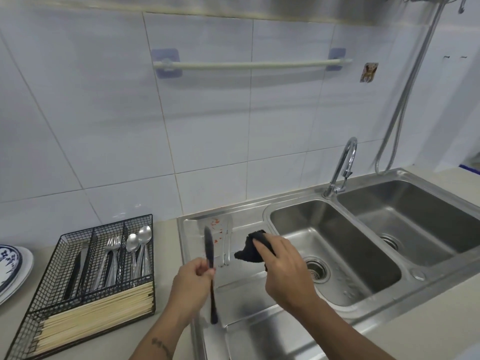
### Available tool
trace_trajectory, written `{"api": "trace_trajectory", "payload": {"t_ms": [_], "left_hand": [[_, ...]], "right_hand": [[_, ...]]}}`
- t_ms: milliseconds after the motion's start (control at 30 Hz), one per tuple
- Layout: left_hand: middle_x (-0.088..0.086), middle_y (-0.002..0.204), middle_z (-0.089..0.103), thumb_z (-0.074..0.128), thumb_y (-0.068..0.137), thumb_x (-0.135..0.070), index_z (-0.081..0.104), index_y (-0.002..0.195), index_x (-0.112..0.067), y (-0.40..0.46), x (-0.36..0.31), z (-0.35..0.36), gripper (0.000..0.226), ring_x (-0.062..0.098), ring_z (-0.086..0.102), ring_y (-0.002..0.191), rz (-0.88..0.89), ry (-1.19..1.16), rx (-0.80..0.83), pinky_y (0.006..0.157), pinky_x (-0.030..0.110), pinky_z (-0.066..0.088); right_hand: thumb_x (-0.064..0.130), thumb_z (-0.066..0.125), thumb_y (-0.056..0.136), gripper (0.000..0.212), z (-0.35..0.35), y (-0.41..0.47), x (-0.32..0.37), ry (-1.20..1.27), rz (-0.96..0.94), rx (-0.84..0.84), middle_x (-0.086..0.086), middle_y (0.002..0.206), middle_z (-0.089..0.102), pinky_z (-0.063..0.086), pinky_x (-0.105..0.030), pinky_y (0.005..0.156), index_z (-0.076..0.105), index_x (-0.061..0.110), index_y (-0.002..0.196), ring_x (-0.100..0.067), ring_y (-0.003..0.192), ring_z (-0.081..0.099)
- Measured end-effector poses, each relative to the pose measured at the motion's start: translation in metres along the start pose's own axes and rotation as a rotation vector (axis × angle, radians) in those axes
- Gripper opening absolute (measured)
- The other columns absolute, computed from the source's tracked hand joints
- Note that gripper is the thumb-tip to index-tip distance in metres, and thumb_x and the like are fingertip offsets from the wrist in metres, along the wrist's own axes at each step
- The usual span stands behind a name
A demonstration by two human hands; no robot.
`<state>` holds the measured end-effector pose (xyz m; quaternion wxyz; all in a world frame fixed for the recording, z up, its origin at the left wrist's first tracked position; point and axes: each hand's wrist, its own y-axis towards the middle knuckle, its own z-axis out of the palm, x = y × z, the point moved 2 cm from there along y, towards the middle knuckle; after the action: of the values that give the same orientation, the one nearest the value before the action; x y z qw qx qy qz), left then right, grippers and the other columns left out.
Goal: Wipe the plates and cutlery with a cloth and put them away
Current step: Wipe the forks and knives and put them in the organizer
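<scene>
My left hand [193,278] pinches a dark table knife [209,249] at its middle, blade pointing up and away, over the steel drainboard [244,302]. My right hand [281,266] grips a black cloth [250,252] just right of the knife, apart from it. Two pieces of silver cutlery [226,244] lie on the drainboard behind the knife, beside red smears [215,224]. A black wire cutlery basket [85,287] on the counter to the left holds knives, forks, spoons and wooden chopsticks. Blue-patterned plates [11,271] are stacked at the far left edge.
A double steel sink [363,245] with a curved tap [342,167] fills the right side. A white towel rail [249,64] is fixed to the tiled wall, and a metal hose [405,100] hangs at the right.
</scene>
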<state>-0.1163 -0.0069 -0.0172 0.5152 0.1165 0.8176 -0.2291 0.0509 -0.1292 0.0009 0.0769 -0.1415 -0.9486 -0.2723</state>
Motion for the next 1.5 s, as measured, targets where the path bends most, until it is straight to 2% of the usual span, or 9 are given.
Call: {"api": "trace_trajectory", "payload": {"t_ms": [167,333,467,567,700,900,1067,1200,1500], "left_hand": [[0.013,0.09,0.074,0.064,0.09,-0.003,0.068,0.092,-0.01,0.003,-0.036,0.009,0.009,0.026,0.074,0.084,-0.05,-0.301,-0.096,0.08,0.042,0.062],[0.019,0.089,0.072,0.058,0.088,0.009,0.062,0.091,-0.006,0.0,-0.048,0.004,0.015,0.032,0.074,0.078,-0.13,-0.602,-0.132,0.064,0.035,0.057],[0.022,0.088,0.069,0.052,0.096,0.002,0.061,0.099,-0.005,-0.003,-0.039,0.001,0.012,0.035,0.074,0.079,-0.208,-0.733,-0.139,0.068,0.037,0.058],[0.018,0.085,0.067,0.048,0.099,-0.002,0.059,0.1,-0.005,-0.007,-0.04,0.005,0.012,0.033,0.075,0.076,-0.18,-0.745,-0.121,0.063,0.036,0.059],[0.019,0.084,0.07,0.05,0.097,-0.001,0.06,0.098,-0.007,-0.006,-0.04,0.004,0.012,0.034,0.075,0.076,-0.144,-0.759,-0.119,0.066,0.039,0.058],[0.019,0.095,0.076,0.052,0.097,-0.003,0.062,0.099,-0.009,-0.001,-0.027,-0.002,0.012,0.032,0.075,0.083,-0.231,-0.806,-0.173,0.071,0.036,0.057],[0.019,0.091,0.074,0.052,0.096,0.003,0.063,0.096,-0.005,-0.006,-0.035,0.005,0.013,0.031,0.075,0.084,-0.175,-0.832,-0.161,0.07,0.035,0.058],[0.021,0.091,0.073,0.054,0.096,0.002,0.063,0.102,-0.001,-0.001,-0.027,-0.003,0.011,0.031,0.075,0.082,-0.178,-0.838,-0.222,0.075,0.036,0.058],[0.017,0.092,0.071,0.052,0.098,0.0,0.062,0.099,-0.006,-0.002,-0.024,-0.007,0.012,0.027,0.072,0.079,-0.177,-0.853,-0.275,0.07,0.034,0.056]], "right_hand": [[0.001,0.059,0.063,0.069,0.007,-0.003,0.031,0.019,0.046,0.037,-0.009,0.132,0.054,0.044,-0.046,0.099,0.055,0.015,0.131,-0.028,0.114,0.052],[0.0,0.059,0.055,0.087,0.021,-0.016,0.045,0.051,0.053,0.15,-0.006,0.14,0.048,0.051,-0.038,0.092,0.046,0.016,0.138,-0.027,0.113,0.053],[0.001,0.069,0.049,0.096,0.019,-0.015,0.042,0.053,0.108,0.186,-0.004,0.135,0.052,0.056,-0.037,0.081,0.044,0.018,0.14,-0.024,0.107,0.055],[0.005,0.062,0.058,0.096,0.016,-0.011,0.052,0.035,0.084,0.176,0.0,0.133,0.052,0.051,-0.033,0.083,0.033,0.023,0.148,-0.022,0.106,0.052],[0.007,0.055,0.065,0.079,0.013,-0.009,0.051,-0.001,0.041,0.164,-0.004,0.13,0.054,0.05,-0.035,0.081,0.043,0.024,0.142,-0.025,0.102,0.053],[0.005,0.062,0.058,0.08,0.015,-0.014,0.031,-0.094,0.066,0.195,-0.008,0.13,0.056,0.052,-0.039,0.082,0.05,0.015,0.136,-0.029,0.104,0.057],[0.006,0.037,0.068,0.071,0.02,-0.005,0.055,-0.112,-0.023,0.165,-0.01,0.132,0.055,0.049,-0.04,0.088,0.048,0.012,0.138,-0.03,0.112,0.051],[0.002,0.066,0.057,0.083,0.023,-0.006,0.038,-0.088,0.018,0.186,-0.01,0.13,0.057,0.051,-0.04,0.086,0.049,0.013,0.137,-0.03,0.11,0.056],[0.005,0.076,0.054,0.086,0.025,-0.001,0.047,-0.043,-0.058,0.223,-0.004,0.128,0.058,0.049,-0.039,0.092,0.051,0.018,0.135,-0.025,0.112,0.056]]}}
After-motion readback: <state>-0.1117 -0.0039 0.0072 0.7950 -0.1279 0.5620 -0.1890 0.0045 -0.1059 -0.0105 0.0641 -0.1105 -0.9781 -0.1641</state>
